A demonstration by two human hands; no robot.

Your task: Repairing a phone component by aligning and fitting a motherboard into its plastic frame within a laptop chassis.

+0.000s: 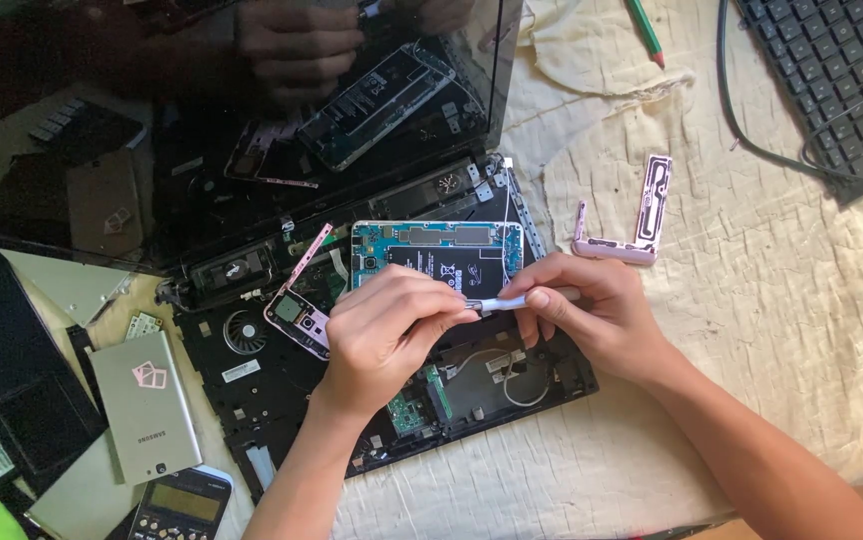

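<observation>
Left hand (387, 330) curled, right hand (592, 310) pinching — both gripping a slim tool (507, 301), over opened phone (437, 255).

A table covered by a wrinkled cream cloth (752, 330) carries an opened black laptop chassis (282, 400), a pink plastic phone frame piece (642, 215), a black keyboard (832, 70), a green pencil (644, 30) and a silver phone back cover (147, 405).
</observation>
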